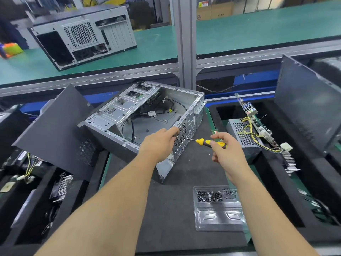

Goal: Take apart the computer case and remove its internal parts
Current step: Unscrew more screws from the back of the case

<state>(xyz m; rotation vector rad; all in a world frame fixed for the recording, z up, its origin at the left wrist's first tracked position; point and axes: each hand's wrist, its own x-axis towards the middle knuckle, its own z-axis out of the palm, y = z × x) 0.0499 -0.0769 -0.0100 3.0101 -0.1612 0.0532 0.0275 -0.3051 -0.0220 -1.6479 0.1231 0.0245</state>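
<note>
Lying on its side on the dark foam mat of the work surface [184, 209], the open grey sheet-metal computer case [144, 117] turns its hollow interior up toward the person, which gives easy access from above; only loose black cables [132, 124] and the drive cage remain inside, so most parts appear to be out already. Its perforated rear panel faces the hands, and the thin steel shaft of a yellow-and-black-handled screwdriver [208, 142] points at that panel, probably at a screw by the fan grille.

At the tip, the left hand [158, 143] has its fingers curled, pinching the shaft near the grille to steady it. Fingers of the right hand [227, 150] are wrapped round the handle in a light twisting grip.

Just in front, a clear plastic blister tray [219, 215] holds small dark screws, kept near so that each one can be dropped in. Right of the case, a perforated grey power supply [243, 133] with yellow wires and a green circuit board [256, 119] stand in a black foam bin. A dark side panel [55, 133] leans to the left. Another grey case [83, 36] sits on the green shelf behind.
</note>
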